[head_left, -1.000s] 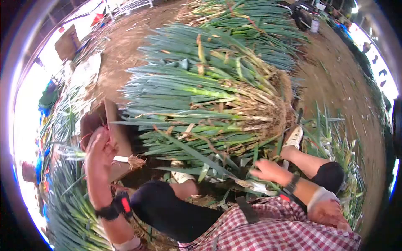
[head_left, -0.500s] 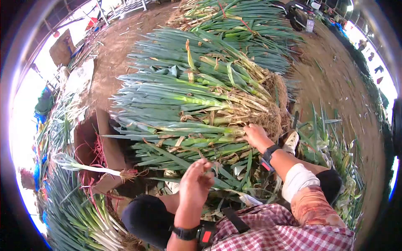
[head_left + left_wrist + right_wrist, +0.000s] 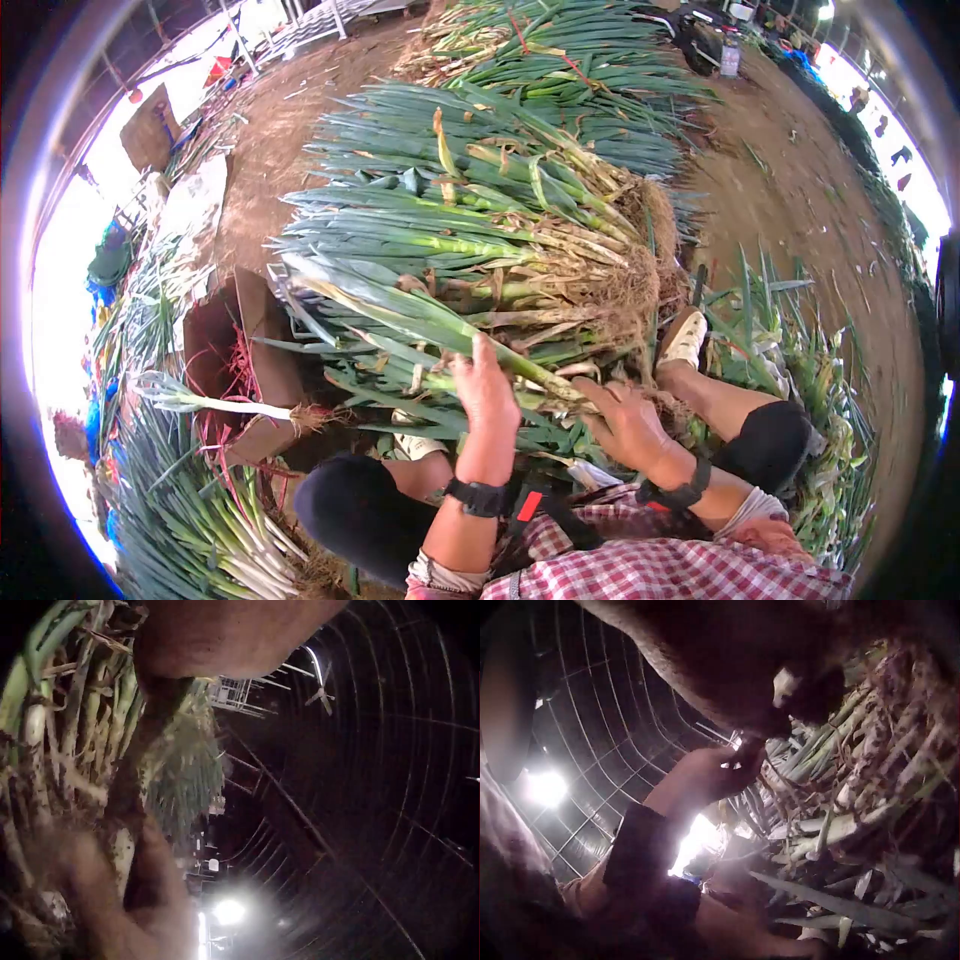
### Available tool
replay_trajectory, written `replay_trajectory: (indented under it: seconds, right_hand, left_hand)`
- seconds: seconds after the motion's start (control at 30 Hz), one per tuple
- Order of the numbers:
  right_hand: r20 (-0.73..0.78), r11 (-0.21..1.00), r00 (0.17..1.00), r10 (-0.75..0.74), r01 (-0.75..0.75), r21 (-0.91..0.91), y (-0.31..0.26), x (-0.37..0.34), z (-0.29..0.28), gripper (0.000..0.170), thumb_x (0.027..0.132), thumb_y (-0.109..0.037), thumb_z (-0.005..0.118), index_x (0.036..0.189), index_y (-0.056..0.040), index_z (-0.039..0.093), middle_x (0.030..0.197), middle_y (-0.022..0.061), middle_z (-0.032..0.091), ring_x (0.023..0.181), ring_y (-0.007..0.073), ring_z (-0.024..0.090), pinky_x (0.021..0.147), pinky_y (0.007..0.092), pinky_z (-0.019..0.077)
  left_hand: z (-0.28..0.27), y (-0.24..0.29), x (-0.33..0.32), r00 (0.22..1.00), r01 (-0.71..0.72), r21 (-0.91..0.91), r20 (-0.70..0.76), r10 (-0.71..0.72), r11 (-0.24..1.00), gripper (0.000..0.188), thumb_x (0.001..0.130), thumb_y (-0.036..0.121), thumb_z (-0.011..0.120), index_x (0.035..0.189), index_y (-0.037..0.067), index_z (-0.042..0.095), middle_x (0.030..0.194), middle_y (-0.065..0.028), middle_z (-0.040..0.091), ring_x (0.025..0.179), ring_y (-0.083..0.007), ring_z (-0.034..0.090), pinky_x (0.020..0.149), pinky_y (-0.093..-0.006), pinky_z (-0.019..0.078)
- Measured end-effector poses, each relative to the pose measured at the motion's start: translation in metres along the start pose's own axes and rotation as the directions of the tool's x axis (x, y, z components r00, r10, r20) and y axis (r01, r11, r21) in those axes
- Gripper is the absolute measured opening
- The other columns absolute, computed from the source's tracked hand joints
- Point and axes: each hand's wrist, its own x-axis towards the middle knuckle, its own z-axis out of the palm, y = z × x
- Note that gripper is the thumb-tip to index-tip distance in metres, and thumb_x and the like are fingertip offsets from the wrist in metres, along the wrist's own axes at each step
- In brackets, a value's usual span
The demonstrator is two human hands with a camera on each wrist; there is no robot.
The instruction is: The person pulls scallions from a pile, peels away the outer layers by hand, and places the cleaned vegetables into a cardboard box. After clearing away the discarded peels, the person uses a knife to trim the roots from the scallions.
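A long green onion (image 3: 420, 318) slants across the near side of a big heap of onions (image 3: 480, 225), leaves to the left and roots to the right. My left hand (image 3: 487, 388) grips its middle, thumb up along the stalk. Close by, my right hand (image 3: 632, 425) pinches the pale lower stem near the roots. In the left wrist view, the left hand (image 3: 232, 637) looms dark at the top, with the right hand (image 3: 131, 900) blurred at the stem below. The right wrist view is dim, and its finger contacts are partly hidden.
At left stands an open cardboard box (image 3: 268, 335) with red ties, a peeled white onion (image 3: 235, 405) lying across its edge. Peeled onions (image 3: 235, 530) are piled below it. Leaf scraps (image 3: 800, 365) lie at right, beside a shoe (image 3: 684, 338). Another tied heap (image 3: 590, 90) is behind.
My left hand has come right from the box, leaving the peeled onion on its edge. My right hand reached the heap's root end and drew back toward me; both hands now hold an onion.
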Motion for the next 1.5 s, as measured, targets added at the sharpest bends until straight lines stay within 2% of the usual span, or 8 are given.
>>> replay_trajectory:
  seconds: [0.3,0.57,0.67,0.9,1.2,1.37,1.43,1.5]
  right_hand:
    - [0.239,0.939,0.968,0.075,-0.149,0.309,0.062,-0.005,-0.012,0.04,0.072,-0.026,0.063,0.104,-0.0044,0.054,0.082,0.0156,0.06,0.072,0.0317,0.059,0.064,0.0379,0.0456]
    - [0.536,0.89,0.725,0.432,-0.248,-0.382,0.116,-0.021,0.029,0.042,0.067,-0.023,0.063,0.105,-0.0093,0.052,0.088,0.0156,0.06,0.081,0.0332,0.057,0.069,0.0406,0.0461]
    - [-0.184,0.971,0.967,0.175,-0.139,0.195,0.061,-0.001,0.006,0.046,0.076,-0.026,0.057,0.115,-0.0045,0.045,0.095,0.0189,0.057,0.087,0.0335,0.055,0.073,0.0431,0.0433]
    - [0.291,0.909,0.936,0.196,-0.285,0.306,-0.024,-0.024,0.044,0.043,0.081,-0.033,0.053,0.114,-0.0077,0.043,0.075,0.0201,0.059,0.062,0.0388,0.056,0.056,0.0454,0.046]
    - [-0.137,0.909,0.971,0.196,-0.128,0.396,-0.019,-0.022,0.067,0.034,0.076,-0.017,0.059,0.106,-0.0047,0.049,0.076,0.0203,0.058,0.062,0.0366,0.058,0.053,0.0409,0.0467]
    - [-0.056,0.757,0.946,0.319,-0.219,0.616,-0.002,0.027,0.055,0.015,0.083,-0.011,0.052,0.092,0.0008,0.052,0.063,0.0015,0.051,0.049,0.0081,0.046,0.044,0.0233,0.0377]
    - [0.287,0.148,0.828,0.482,-0.4,0.905,0.003,0.039,0.032,0.018,0.085,-0.021,0.051,0.083,-0.0037,0.051,0.059,0.001,0.046,0.044,0.0074,0.041,0.038,0.0214,0.0333]
    - [0.38,-0.136,0.752,0.539,-0.367,0.92,0.008,0.04,0.026,0.029,0.085,-0.03,0.051,0.081,-0.0014,0.051,0.055,0.002,0.046,0.039,0.0104,0.041,0.036,0.0235,0.0344]
  left_hand:
    - [0.037,0.081,-0.009,0.882,-0.447,-0.099,0.117,0.456,0.889,0.025,0.088,0.026,0.048,0.102,0.005,0.047,0.078,-0.0028,0.051,0.06,-0.0124,0.049,0.047,-0.024,0.0409]
    - [0.055,0.167,0.022,0.822,-0.545,-0.056,0.161,0.546,0.837,0.023,0.088,0.027,0.044,0.095,0.006,0.045,0.068,-0.0018,0.041,0.051,-0.0114,0.04,0.041,-0.0245,0.0324]
    - [0.036,0.127,0.047,0.91,-0.393,-0.01,0.142,0.39,0.92,0.023,0.088,0.028,0.044,0.094,0.006,0.046,0.07,-0.0038,0.045,0.051,-0.0123,0.044,0.041,-0.025,0.0346]
    - [-0.011,-0.011,0.066,0.998,-0.019,0.223,-0.059,0.033,0.975,0.032,0.088,0.03,0.046,0.098,0.001,0.049,0.07,-0.0029,0.048,0.057,-0.0106,0.044,0.05,-0.0269,0.0377]
    - [-0.044,-0.052,0.108,0.995,0.065,0.072,-0.082,-0.059,0.995,0.017,0.086,0.017,0.045,0.083,0.001,0.053,0.064,-0.0083,0.053,0.052,-0.0215,0.055,0.046,-0.0342,0.0496]
    - [-0.072,-0.105,0.015,0.818,0.252,0.528,0.332,-0.47,0.811,0.025,0.075,0.024,0.055,0.081,0.0,0.06,0.071,-0.0098,0.06,0.06,-0.0189,0.055,0.054,-0.0325,0.0441]
    - [-0.073,-0.107,-0.049,0.734,0.142,0.861,0.24,-0.635,0.488,0.034,0.07,0.033,0.061,0.084,0.002,0.064,0.081,-0.0142,0.062,0.072,-0.015,0.056,0.062,-0.0313,0.046]
    - [-0.151,-0.207,-0.043,0.653,-0.136,0.725,0.578,-0.489,0.675,0.03,0.072,0.028,0.06,0.086,0.001,0.063,0.083,-0.017,0.062,0.075,-0.0208,0.058,0.065,-0.0343,0.0458]
